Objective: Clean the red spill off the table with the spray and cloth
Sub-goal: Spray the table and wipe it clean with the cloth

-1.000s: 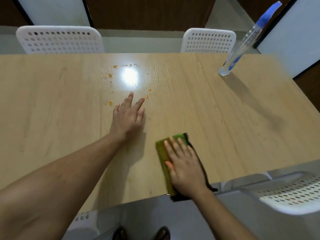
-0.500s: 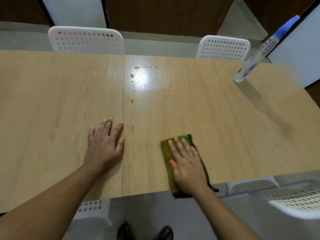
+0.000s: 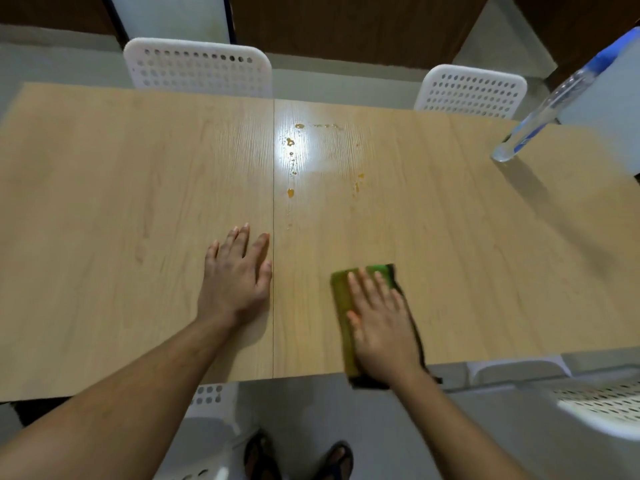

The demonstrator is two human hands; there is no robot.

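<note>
Orange-red spill drops (image 3: 290,192) are scattered across the middle of the wooden table (image 3: 104,202), around a bright glare spot. A clear spray bottle (image 3: 540,119) with a blue top stands at the far right, out of reach of both hands. A green cloth (image 3: 341,292) with a dark edge lies at the table's near edge and hangs slightly over it. My right hand (image 3: 381,323) lies flat on the cloth, fingers stretched out. My left hand (image 3: 235,278) rests flat on the bare table, left of the seam and nearer than the spill.
Two white perforated chairs (image 3: 197,67) (image 3: 471,91) stand at the far side. Another white chair (image 3: 602,407) is at the near right, and a white seat (image 3: 207,400) sits under the near edge. My sandalled feet show below.
My left hand has drawn back from the spill toward me and to the left, and now lies flat. My right hand stays on the cloth. The view has shifted left.
</note>
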